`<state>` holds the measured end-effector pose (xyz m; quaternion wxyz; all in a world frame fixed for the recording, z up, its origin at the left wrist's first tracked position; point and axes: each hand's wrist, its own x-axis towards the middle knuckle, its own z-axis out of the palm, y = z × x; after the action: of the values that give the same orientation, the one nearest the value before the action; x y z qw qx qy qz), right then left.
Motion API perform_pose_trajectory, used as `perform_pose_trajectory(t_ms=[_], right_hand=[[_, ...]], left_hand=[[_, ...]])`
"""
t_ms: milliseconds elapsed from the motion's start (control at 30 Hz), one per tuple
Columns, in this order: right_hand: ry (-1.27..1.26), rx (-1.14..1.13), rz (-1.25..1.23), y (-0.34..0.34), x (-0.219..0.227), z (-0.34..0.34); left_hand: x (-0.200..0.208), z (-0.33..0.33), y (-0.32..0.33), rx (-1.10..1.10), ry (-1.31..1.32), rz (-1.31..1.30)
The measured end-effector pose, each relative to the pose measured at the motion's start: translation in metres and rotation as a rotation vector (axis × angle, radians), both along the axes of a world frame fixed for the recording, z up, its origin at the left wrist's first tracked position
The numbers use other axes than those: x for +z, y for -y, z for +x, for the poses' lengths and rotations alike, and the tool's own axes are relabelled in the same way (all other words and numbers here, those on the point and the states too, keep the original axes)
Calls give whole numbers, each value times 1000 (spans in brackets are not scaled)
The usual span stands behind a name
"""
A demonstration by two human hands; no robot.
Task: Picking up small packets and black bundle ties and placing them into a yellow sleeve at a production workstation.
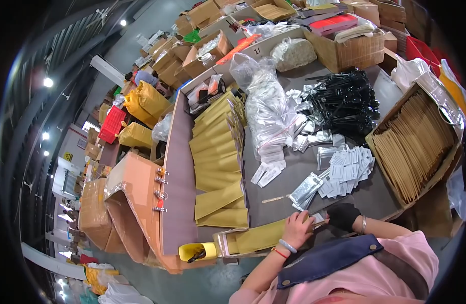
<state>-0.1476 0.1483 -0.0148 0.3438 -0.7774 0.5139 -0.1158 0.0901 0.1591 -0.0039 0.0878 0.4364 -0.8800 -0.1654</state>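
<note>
A dark ceiling point(28, 101) dotted with lamps point(48, 82) spans the room's left side, above a grey floor point(210, 278), piled cartons point(167, 58) and stuffed yellow sacks point(147, 101). The table fills the middle, its grey-purple tabletop point(180, 202) crowded and bounded by a low board at the far edge. A large open box point(142, 187) stands outside the left edge.

At the right edge, a carton point(385, 157) is packed with brown envelopes point(418, 144). Along the left edge lies an overlapping row of yellow envelopes point(217, 152); a bump could fan it out of line. Toward the far edge rest a clear bag point(268, 109) of small packets and a glossy black heap point(347, 99), which could slump into the silver packets point(306, 190) nearer the person and mix with them.

A single yellow envelope point(266, 235) lies along the near edge, right of a yellow container point(197, 252) at the near left corner. It could slide off that edge if the grip loosened. The bare left hand point(296, 230) has its fingers bent together, seemingly pinching the envelope's right end. The black-gloved right hand point(344, 217) is curled just beside it; whether its fingers pinch anything cannot be told. A careless forearm could scatter the white slips point(349, 164).
</note>
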Motion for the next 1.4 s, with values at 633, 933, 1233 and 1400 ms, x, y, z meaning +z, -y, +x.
perform_pose_trajectory(t_ms=[633, 933, 1233, 1400], right_hand=[[-258, 204, -336, 1, 30, 4], [-121, 166, -384, 4, 59, -1], [-204, 118, -442, 8, 100, -6], [-256, 93, -485, 10, 119, -9]], left_hand=[[-7, -3, 6, -292, 68, -201], [49, -9, 10, -381, 128, -308], [73, -19, 26, -450, 19, -564], [73, -24, 33, -432, 11, -499]])
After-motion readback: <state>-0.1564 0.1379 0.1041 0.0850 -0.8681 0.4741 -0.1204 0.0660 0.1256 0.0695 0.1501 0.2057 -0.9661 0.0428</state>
